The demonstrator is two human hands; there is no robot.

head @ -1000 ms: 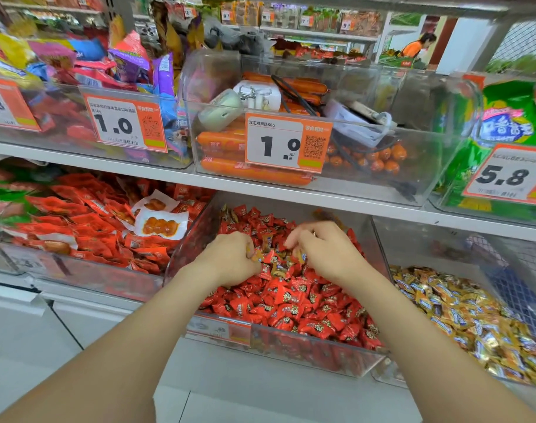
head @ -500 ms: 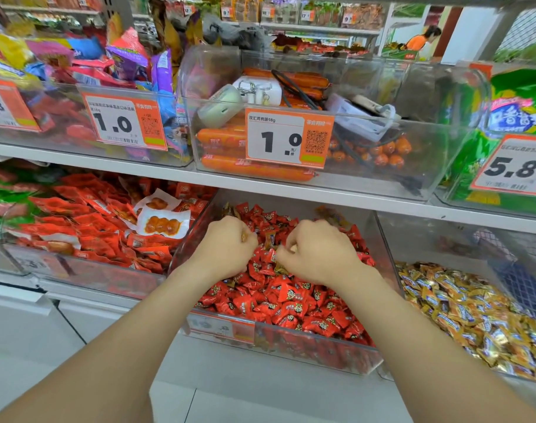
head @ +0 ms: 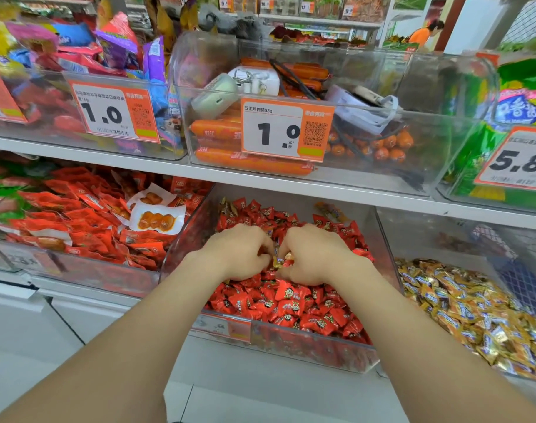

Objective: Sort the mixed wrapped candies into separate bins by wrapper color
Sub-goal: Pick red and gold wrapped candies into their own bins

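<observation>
A clear bin on the lower shelf is heaped with red-wrapped candies. Both of my hands are down in that heap, knuckles up and close together. My left hand has its fingers curled around gold-wrapped candies that peek out between the two hands. My right hand pinches a candy at the same spot; its colour is partly hidden. One or two gold candies lie at the back of the red heap. The neighbouring bin to the right holds gold-wrapped candies.
To the left stands a bin of red snack packets. The upper shelf carries clear bins with sausages, a price tag and green bags. A white shelf edge overhangs the candy bins.
Both hands have drawn closer together in the middle of the red heap and curled tighter around small candies. The view has shifted slightly downward.
</observation>
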